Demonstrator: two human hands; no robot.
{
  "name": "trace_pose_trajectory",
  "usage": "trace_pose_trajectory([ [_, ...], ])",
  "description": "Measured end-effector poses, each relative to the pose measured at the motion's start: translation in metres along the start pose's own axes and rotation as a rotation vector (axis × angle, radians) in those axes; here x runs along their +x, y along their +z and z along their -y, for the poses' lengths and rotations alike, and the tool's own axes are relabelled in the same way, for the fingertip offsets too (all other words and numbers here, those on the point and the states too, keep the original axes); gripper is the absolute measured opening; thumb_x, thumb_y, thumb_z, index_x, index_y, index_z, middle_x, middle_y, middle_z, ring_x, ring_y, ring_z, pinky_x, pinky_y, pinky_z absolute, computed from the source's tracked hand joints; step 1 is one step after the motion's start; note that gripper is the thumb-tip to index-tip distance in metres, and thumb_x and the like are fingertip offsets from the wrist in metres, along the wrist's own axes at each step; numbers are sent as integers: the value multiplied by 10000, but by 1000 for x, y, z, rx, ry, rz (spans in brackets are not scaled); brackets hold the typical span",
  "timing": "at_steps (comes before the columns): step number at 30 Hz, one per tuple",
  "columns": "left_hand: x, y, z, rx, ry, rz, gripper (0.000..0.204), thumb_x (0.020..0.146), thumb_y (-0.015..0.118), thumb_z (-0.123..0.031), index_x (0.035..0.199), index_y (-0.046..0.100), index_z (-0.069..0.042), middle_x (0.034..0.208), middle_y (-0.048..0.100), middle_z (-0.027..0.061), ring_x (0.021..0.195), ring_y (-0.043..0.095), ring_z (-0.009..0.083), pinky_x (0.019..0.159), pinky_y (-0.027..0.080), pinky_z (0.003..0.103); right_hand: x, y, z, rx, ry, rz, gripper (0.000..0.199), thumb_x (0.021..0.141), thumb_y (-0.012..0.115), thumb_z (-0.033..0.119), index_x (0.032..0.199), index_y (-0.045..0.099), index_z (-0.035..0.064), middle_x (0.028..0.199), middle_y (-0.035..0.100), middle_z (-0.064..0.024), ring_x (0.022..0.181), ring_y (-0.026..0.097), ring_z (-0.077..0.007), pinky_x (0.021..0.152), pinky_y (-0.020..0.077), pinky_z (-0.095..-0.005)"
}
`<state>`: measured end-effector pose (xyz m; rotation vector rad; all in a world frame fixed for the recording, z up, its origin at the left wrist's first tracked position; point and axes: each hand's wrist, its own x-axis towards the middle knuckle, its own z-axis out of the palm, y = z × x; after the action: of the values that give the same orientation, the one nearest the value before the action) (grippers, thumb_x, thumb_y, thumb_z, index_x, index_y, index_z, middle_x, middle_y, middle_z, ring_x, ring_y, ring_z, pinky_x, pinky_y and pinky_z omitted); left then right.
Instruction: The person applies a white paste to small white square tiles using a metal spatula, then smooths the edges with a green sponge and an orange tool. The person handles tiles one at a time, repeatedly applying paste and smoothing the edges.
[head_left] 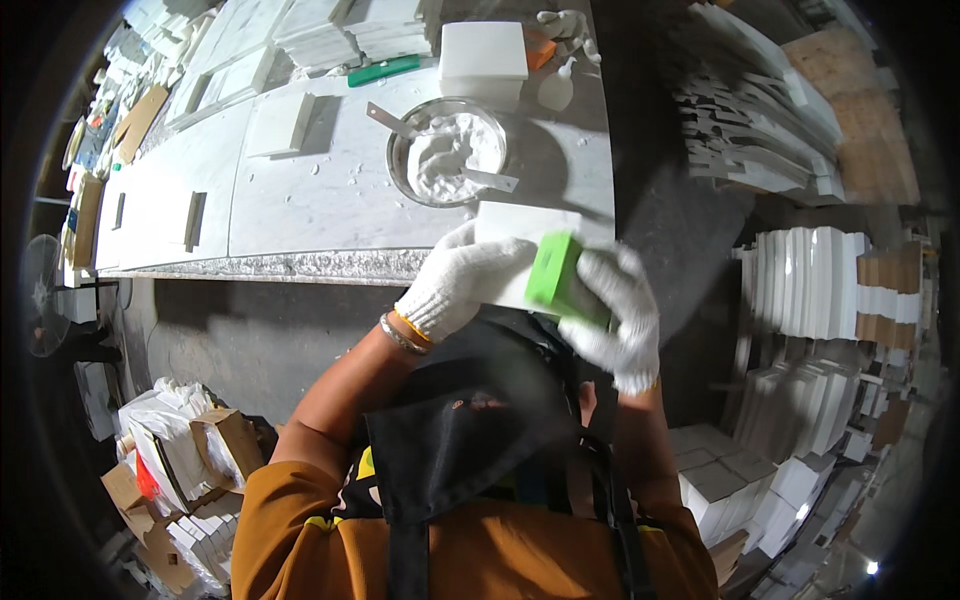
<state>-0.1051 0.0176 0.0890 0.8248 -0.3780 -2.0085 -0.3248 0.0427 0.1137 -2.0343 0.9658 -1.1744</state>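
My left hand point(452, 283), in a white knit glove, grips a flat white stone tile point(525, 219) by its left side. A bright green rectangular block point(554, 268) is clasped in my right hand point(628, 318), also gloved, its fingers wrapped round the far side. The block lies against the tile's right part; the exact contact is hidden. Just beyond the tile, on the marble tabletop point(320, 215), stands a round metal bowl point(397, 178) of white paste point(445, 155). Two flat metal spatulas rest in it, one at the left rim point(390, 120), one at the right point(490, 180).
Behind the bowl stand a stack of white tiles point(482, 55), a white squeeze bottle point(556, 90), an orange object point(539, 48) and a spare glove point(572, 32). A green bar point(383, 70) lies to their left. Stacked slabs point(805, 280) line the right; cartons point(225, 445) sit lower left.
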Motion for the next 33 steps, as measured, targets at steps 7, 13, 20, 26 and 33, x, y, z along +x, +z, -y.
trace_pose_trajectory([
  [7,-12,16,-1,93,-45,72,428,880,649,-20,1278,506,47,1153,642,154,1056,642,248,975,508,385,37,-14,-73,369,406,-365,572,849,683,88,1390,507,20,1320,563,-82,1165,549,-148,1001,446,-305],
  [13,-14,2,-2,65,36,34,420,877,655,-33,1270,517,18,1133,652,123,1033,649,220,947,514,353,38,7,-98,253,532,-310,531,885,691,177,1366,531,15,1222,575,-96,1098,581,-171,918,500,-311],
  [20,-9,-15,2,42,90,17,397,876,653,-44,1252,534,5,1133,653,111,1054,639,206,967,492,347,37,3,-66,-163,521,-264,445,898,691,156,1317,581,51,1289,580,-142,1186,576,-232,968,478,-330],
  [26,-4,-16,5,87,82,29,448,871,668,-56,1292,525,-6,1188,633,84,1083,608,171,977,467,318,27,5,-34,411,631,-148,524,957,622,329,1359,536,3,1249,631,-98,1079,611,-151,944,467,-269],
  [33,-8,-22,7,160,137,-4,465,887,680,-102,1314,518,-14,1210,613,57,1104,574,134,991,443,306,-2,33,-22,480,896,-25,430,913,708,244,1184,618,-77,1124,666,-84,992,585,-94,855,473,-272],
])
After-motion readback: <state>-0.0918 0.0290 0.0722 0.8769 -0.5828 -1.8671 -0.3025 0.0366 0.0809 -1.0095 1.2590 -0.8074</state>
